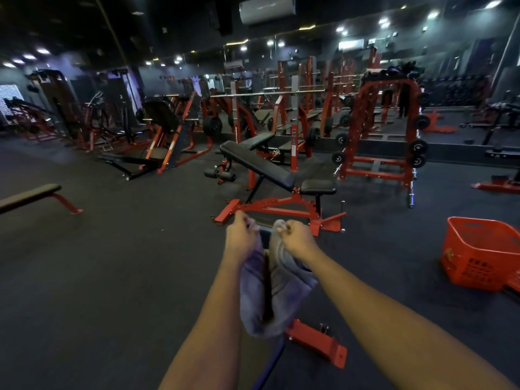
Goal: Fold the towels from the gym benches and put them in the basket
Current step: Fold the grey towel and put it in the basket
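Out at 12 o'clock from the body, both arms are stretched forward with a grey-purple towel hanging between them, above the dark gym floor. It looks light, soft and floppy, not slippery, so my guess is that pinching the top corners is the way to keep it under control. Left hand is closed tight on the left top edge, with the cloth draping down under it. Right hand is pinched shut on the other top edge, and the two fists sit near each other but apart. Over at 3 o'clock the red basket sits on the floor, looks empty to me.
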Demonstrator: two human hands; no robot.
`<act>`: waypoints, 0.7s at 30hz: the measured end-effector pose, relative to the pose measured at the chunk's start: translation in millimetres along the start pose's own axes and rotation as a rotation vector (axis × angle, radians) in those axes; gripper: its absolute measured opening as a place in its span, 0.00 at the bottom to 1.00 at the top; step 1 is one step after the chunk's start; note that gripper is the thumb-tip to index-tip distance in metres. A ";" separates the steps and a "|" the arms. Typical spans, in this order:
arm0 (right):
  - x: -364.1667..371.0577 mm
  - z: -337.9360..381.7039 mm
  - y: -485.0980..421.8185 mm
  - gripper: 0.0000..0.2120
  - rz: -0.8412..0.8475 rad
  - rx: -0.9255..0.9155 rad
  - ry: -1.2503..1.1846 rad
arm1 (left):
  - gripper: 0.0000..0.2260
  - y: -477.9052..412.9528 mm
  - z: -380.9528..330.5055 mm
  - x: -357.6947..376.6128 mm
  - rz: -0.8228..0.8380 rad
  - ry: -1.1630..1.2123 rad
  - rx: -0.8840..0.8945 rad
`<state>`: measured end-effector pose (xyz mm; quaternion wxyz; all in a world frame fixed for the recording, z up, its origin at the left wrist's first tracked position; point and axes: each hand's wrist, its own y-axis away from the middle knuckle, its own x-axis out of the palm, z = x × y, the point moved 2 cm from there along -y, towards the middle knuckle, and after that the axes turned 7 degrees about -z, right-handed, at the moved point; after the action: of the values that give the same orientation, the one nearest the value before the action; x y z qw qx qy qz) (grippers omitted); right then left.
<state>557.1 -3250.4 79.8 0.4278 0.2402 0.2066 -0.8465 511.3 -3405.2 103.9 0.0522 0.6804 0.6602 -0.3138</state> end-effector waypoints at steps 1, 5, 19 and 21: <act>4.5 6.7 0.8 0.12 0.036 -0.050 -0.011 | 0.07 0.3 -6.1 5.3 0.056 0.033 0.061; 4.3 16.4 4.6 0.08 0.147 -0.040 -0.216 | 0.04 -5.2 -16.7 6.0 0.206 0.236 0.007; -12.0 19.1 -13.2 0.09 0.153 -0.262 -0.138 | 0.11 -23.1 30.7 -18.2 -0.086 0.168 0.112; -15.7 10.7 -16.0 0.08 0.115 -0.233 -0.186 | 0.16 -26.6 45.8 -14.8 0.294 0.232 0.028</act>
<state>549.6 -3237.8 99.7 0.5178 0.1211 0.2488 -0.8095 471.2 -3436.9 83.9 0.0116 0.8019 0.5508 -0.2311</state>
